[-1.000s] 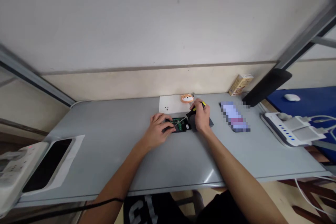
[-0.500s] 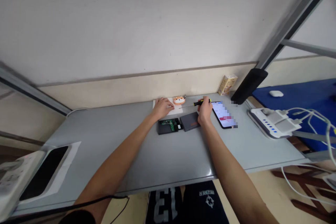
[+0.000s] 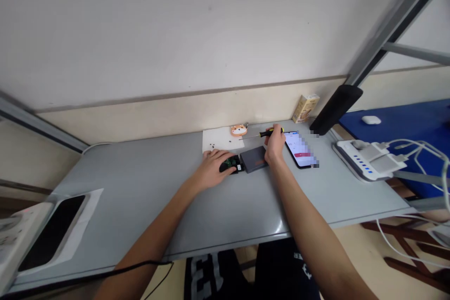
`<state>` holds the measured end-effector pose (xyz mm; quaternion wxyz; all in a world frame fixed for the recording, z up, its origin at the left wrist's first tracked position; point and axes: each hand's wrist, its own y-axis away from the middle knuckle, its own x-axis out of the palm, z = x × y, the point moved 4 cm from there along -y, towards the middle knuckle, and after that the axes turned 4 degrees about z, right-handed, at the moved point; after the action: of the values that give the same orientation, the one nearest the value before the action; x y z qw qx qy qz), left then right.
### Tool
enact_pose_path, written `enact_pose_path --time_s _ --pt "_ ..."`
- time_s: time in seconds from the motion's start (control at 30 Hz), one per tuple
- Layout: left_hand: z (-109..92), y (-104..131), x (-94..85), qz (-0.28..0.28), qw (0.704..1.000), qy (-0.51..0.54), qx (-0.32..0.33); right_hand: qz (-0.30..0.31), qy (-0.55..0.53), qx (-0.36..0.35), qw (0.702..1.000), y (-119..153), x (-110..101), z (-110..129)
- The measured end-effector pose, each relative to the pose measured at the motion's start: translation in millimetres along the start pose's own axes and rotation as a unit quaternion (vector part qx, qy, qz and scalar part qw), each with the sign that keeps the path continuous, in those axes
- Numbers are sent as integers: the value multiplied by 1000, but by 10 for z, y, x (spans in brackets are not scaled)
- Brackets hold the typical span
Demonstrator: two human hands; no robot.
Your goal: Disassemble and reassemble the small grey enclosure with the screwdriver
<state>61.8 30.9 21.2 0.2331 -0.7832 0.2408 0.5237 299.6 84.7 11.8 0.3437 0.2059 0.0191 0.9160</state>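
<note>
My left hand (image 3: 213, 167) lies over a small black case with a green circuit board (image 3: 232, 164) inside, fingers spread on it. Right beside it sits the dark grey cover (image 3: 255, 159) with an orange label. My right hand (image 3: 274, 144) grips a screwdriver with a black and yellow handle (image 3: 266, 133), its thin shaft pointing left above the table. Behind the case lies a white sheet of paper (image 3: 216, 140) with a few small dark screws on it, and an orange animal-shaped figure (image 3: 238, 129) at its far right corner.
A phone with a lit screen (image 3: 300, 149) lies right of my right hand. A small carton (image 3: 305, 107) and a black slanted bar (image 3: 335, 109) stand at the back right. A white power strip with cables (image 3: 365, 163) sits far right, and a dark tablet on paper (image 3: 52, 231) lies far left on the grey table (image 3: 147, 192).
My left hand went from the circuit board case back to the white paper, then returned onto the case. My right hand lifted the screwdriver off the board and holds it near the phone.
</note>
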Motion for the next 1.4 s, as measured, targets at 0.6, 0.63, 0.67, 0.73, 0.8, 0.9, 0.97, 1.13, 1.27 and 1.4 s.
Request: enact_pose_path --time_s 0.6,0.63,0.67,0.73,0.8,0.9,0.97,1.13,1.27,1.4 --pt "-20 -88 -4 33 999 12 -14 -27 -13 -1 1000 -49 -55 -49" --pt "-29 -99 -22 32 999 16 -15 -29 -20 1 999 -55 -59 -54" --pt "-36 -108 -36 32 999 23 -16 -31 -25 3 999 -60 -63 -59" --pt "-46 -127 -52 35 998 44 -22 -33 -34 8 999 -66 -68 -65" --pt "-58 -145 -54 39 997 61 -25 -32 -37 13 999 -66 -70 -67" --pt "-92 -165 -42 44 997 64 -18 -32 -39 19 999 -59 -71 -70" --pt "-112 -168 -35 48 996 69 -16 -29 -40 23 999 -56 -69 -76" --pt "-130 -144 -53 46 995 90 -14 -28 -44 29 998 -67 -70 -94" --pt "-143 -143 -78 43 995 88 17 -41 -48 19 998 -73 -91 -89" --pt "-129 -156 -181 35 993 112 19 -57 -49 15 997 -77 -127 -76"
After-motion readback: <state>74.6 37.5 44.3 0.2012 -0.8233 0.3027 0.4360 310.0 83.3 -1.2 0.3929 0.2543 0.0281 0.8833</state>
